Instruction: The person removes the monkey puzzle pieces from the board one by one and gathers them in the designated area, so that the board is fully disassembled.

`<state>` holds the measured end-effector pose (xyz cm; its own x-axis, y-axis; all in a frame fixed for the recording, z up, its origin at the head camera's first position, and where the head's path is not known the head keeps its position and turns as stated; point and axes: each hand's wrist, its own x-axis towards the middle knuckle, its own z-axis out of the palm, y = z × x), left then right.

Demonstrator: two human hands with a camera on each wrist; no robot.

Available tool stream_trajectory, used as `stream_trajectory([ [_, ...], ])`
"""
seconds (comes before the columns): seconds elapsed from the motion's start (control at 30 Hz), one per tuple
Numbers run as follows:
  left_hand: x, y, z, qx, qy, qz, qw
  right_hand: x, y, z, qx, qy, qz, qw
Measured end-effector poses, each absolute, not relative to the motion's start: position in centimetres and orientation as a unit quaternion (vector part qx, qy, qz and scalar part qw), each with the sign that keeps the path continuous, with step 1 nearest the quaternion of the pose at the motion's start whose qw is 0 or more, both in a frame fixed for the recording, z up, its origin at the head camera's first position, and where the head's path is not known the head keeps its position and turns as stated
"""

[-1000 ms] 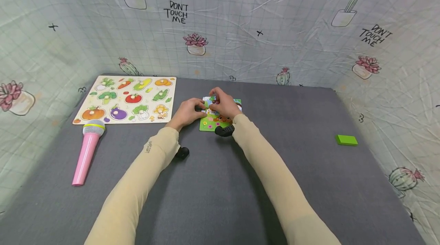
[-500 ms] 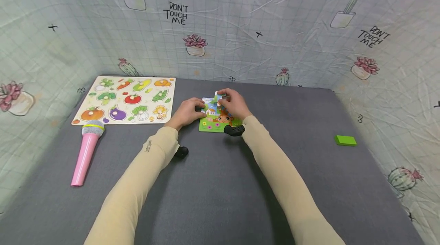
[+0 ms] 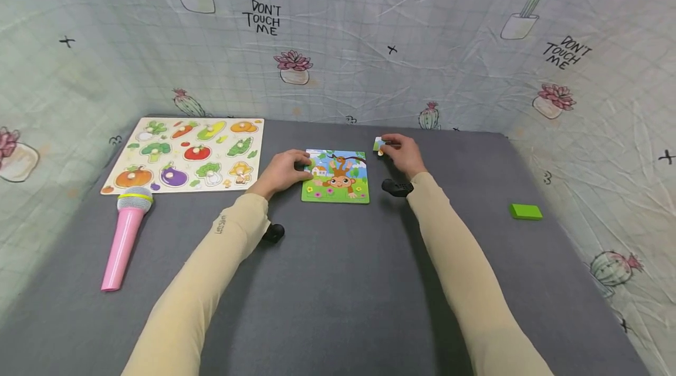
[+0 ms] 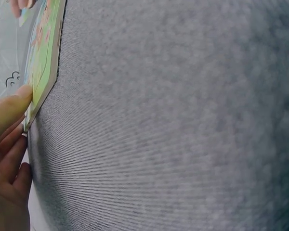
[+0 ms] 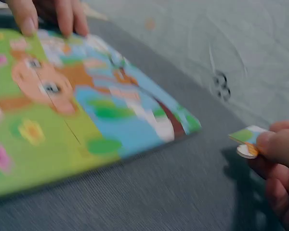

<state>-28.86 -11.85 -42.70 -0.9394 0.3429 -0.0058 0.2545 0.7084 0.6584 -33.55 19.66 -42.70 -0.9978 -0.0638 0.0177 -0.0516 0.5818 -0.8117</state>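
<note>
A square monkey jigsaw puzzle [image 3: 343, 179] lies on the grey table in the head view, with seams between its pieces. My left hand [image 3: 285, 172] rests at its left edge, thumb and fingers spread apart. In the left wrist view the thumb [image 4: 14, 106] touches the board near a corner. To the right of the puzzle, my right hand [image 3: 405, 155] pinches a small puzzle piece [image 5: 248, 140] between thumb and fingers. The piece shows green, blue and a bit of orange and white, and is held apart from the board.
A vegetable peg board [image 3: 182, 150] lies at the back left, with a pink toy microphone [image 3: 124, 241] at its near edge. A green block [image 3: 525, 212] sits far right. Patterned cloth [image 3: 348, 30] hangs behind the table and along its sides.
My right hand has moved right, off the puzzle, carrying the small puzzle piece and uncovering the monkey picture. My left hand keeps its place at the left edge. The head view has shifted slightly.
</note>
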Motion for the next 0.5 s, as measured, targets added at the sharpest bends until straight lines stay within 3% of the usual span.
stream_trajectory([
  [0.27, -28.88, -11.99, -42.68, 0.16, 0.921, 0.35, 0.067, -34.05, 20.2, -42.81, -0.047, 0.91, -0.411, 0.025],
  [0.5, -28.89, -11.92, -42.65, 0.162, 0.92, 0.349, 0.068, -34.31, 20.23, -43.29, -0.075, 0.928, -0.365, 0.006],
])
